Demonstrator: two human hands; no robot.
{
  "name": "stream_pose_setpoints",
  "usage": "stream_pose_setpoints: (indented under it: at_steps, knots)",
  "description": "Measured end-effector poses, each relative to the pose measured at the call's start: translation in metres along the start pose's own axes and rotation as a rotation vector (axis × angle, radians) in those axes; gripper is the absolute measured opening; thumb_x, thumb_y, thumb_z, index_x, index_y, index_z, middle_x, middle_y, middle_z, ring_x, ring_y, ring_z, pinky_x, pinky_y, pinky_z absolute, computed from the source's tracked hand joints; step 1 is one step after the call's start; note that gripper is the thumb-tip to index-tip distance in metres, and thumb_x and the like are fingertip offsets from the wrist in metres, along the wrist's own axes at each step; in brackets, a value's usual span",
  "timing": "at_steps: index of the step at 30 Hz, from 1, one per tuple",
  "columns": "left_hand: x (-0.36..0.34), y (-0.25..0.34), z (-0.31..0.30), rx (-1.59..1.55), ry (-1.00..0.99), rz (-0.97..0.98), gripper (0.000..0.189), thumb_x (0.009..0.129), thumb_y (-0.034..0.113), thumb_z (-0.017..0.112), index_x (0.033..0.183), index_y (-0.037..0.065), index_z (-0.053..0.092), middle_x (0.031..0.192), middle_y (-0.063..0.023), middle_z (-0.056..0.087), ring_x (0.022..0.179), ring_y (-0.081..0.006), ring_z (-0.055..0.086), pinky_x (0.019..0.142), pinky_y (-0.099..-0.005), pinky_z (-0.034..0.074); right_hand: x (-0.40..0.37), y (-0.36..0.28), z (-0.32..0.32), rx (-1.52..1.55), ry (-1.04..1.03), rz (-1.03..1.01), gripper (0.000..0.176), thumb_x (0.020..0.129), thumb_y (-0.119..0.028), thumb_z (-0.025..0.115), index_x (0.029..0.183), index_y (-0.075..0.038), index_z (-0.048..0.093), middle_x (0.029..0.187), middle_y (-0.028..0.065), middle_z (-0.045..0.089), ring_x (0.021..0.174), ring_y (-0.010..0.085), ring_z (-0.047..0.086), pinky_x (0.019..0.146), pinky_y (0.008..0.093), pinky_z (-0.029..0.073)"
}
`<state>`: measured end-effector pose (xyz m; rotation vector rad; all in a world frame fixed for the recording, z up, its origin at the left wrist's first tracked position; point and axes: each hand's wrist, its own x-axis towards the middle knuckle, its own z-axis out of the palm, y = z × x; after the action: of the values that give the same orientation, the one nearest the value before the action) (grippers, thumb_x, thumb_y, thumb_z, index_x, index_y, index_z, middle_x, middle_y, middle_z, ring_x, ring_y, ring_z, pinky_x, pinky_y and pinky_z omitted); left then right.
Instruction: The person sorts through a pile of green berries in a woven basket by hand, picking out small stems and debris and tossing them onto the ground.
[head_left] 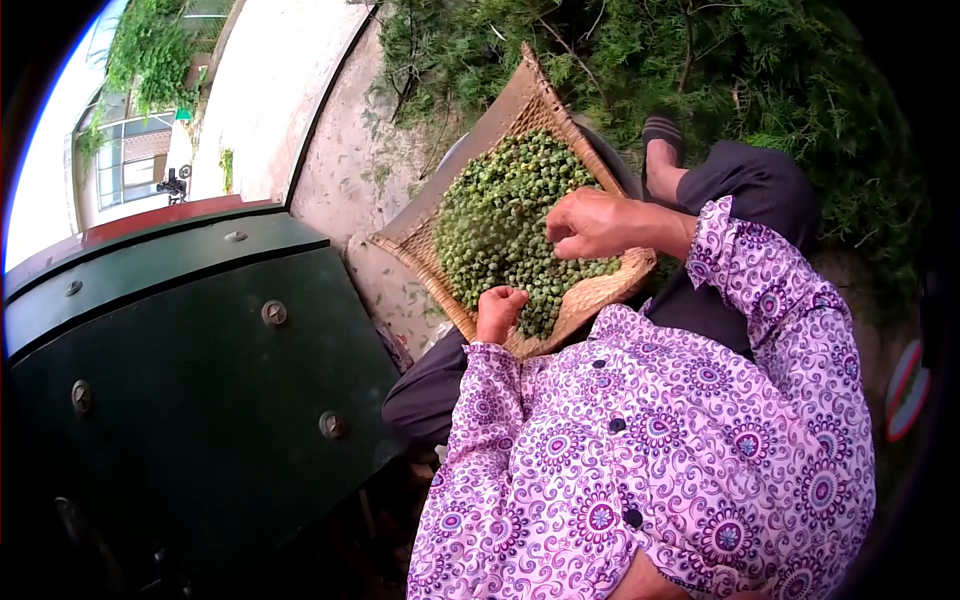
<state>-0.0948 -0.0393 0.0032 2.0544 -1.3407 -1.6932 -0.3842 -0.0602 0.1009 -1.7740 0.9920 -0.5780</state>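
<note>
A woven basket (405, 232) rests on my lap, tilted, holding a heap of small round green fruits (500, 205). Over the right part of the heap, my right hand (590, 222) is closed, thumb and fingers pressed together; anything between them is too small to make out. My left hand (499, 312) is at the near edge of the basket, beside the fruits, with its fingers curled in. What it may hold is hidden.
To the left stands a dark green metal box (200, 370) with round studs. Leafy green branches (740, 70) lie beyond the basket and to the right. Concrete ground (350, 130) shows between box and basket. A shoe (663, 130) is near the branches.
</note>
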Motion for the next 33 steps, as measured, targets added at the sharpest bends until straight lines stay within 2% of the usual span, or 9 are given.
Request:
stream_pose_setpoints:
  at_steps: [6, 10, 12, 15, 20, 25, 26, 31, 33]
  knots:
    - [-0.044, 0.075, 0.02, -0.389, -0.291, 0.259, 0.008, 0.083, 0.008, 0.059, 0.078, 0.004, 0.054, 0.065, -0.0005, 0.055, 0.052, -0.0089, 0.05, 0.051, -0.0223, 0.043, 0.004, 0.019, 0.036, 0.037, -0.088, 0.016, 0.065, 0.064, -0.028, 0.066, 0.117, 0.004, 0.048, 0.102, 0.0238, 0.058, 0.091, 0.0327, 0.059, 0.078, 0.0369, 0.047]
    - [-0.052, 0.103, 0.037, -0.402, -0.349, 0.37, 0.006, 0.083, 0.007, 0.058, 0.081, 0.003, 0.054, 0.069, -0.002, 0.056, 0.057, -0.0105, 0.053, 0.053, -0.0234, 0.045, 0.009, 0.016, 0.039, 0.069, -0.112, 0.042, 0.04, 0.065, -0.02, 0.062, 0.095, 0.005, 0.057, 0.087, 0.0219, 0.06, 0.083, 0.0306, 0.061, 0.07, 0.038, 0.047]
    - [-0.051, 0.102, 0.036, -0.411, -0.321, 0.377, 0.007, 0.083, 0.007, 0.059, 0.08, 0.003, 0.054, 0.068, -0.0017, 0.056, 0.057, -0.0098, 0.052, 0.053, -0.0226, 0.044, 0.008, 0.015, 0.034, 0.102, -0.056, 0.036, 0.023, 0.067, -0.015, 0.058, 0.079, 0.005, 0.058, 0.072, 0.0195, 0.06, 0.07, 0.0296, 0.062, 0.061, 0.0382, 0.047]
    - [-0.049, 0.092, 0.026, -0.565, -0.293, 0.338, 0.005, 0.082, 0.006, 0.058, 0.08, 0.003, 0.054, 0.072, -0.003, 0.057, 0.057, -0.0108, 0.052, 0.054, -0.0233, 0.045, 0.001, 0.012, 0.028, 0.024, -0.137, 0.02, 0.017, 0.068, -0.012, 0.056, 0.074, 0.004, 0.058, 0.064, 0.0184, 0.059, 0.062, 0.0297, 0.06, 0.056, 0.0382, 0.047]
    - [-0.037, 0.06, 0.011, -0.777, -0.295, 0.221, 0.004, 0.082, 0.003, 0.057, 0.08, 0.004, 0.054, 0.081, -0.0064, 0.06, 0.06, -0.0131, 0.053, 0.059, -0.0297, 0.047, 0.009, 0.034, 0.039, -0.01, -0.118, 0.012, 0.017, 0.068, -0.011, 0.055, 0.077, 0.003, 0.061, 0.066, 0.0206, 0.058, 0.064, 0.0307, 0.06, 0.06, 0.0412, 0.046]
    - [-0.043, 0.064, 0.019, -0.8, -0.348, 0.196, 0.006, 0.08, 0.002, 0.057, 0.08, 0.006, 0.054, 0.084, -0.0058, 0.059, 0.062, -0.013, 0.053, 0.061, -0.0312, 0.048, 0.004, 0.018, 0.038, -0.042, 0.116, -0.087, 0.036, 0.066, -0.015, 0.062, 0.099, -0.001, 0.059, 0.091, 0.02, 0.062, 0.078, 0.028, 0.062, 0.071, 0.0367, 0.049]
    - [-0.044, 0.067, 0.022, -0.81, -0.362, 0.206, 0.006, 0.08, 0.001, 0.058, 0.08, 0.006, 0.054, 0.083, -0.0057, 0.059, 0.063, -0.013, 0.053, 0.062, -0.0312, 0.048, 0.002, 0.013, 0.035, 0.021, -0.012, 0.002, 0.045, 0.064, -0.015, 0.066, 0.105, 0.0, 0.056, 0.097, 0.0187, 0.061, 0.083, 0.0271, 0.062, 0.075, 0.0348, 0.049]
    - [-0.049, 0.08, 0.034, -0.841, -0.405, 0.234, 0.008, 0.08, 0.0, 0.057, 0.084, 0.006, 0.054, 0.082, -0.005, 0.059, 0.065, -0.0125, 0.055, 0.065, -0.0314, 0.049, 0.009, 0.011, 0.04, 0.068, -0.079, 0.0, 0.041, 0.064, -0.012, 0.065, 0.102, 0.002, 0.057, 0.084, 0.016, 0.063, 0.076, 0.0259, 0.063, 0.067, 0.0352, 0.049]
    - [-0.049, 0.075, 0.036, -0.875, -0.417, 0.225, 0.008, 0.081, 0.0, 0.057, 0.085, 0.006, 0.054, 0.084, -0.0051, 0.058, 0.066, -0.0121, 0.056, 0.066, -0.0315, 0.049, 0.006, 0.006, 0.036, 0.197, -0.093, 0.125, 0.029, 0.064, -0.015, 0.066, 0.088, 0.002, 0.06, 0.075, 0.0168, 0.063, 0.071, 0.0299, 0.062, 0.063, 0.0371, 0.049]
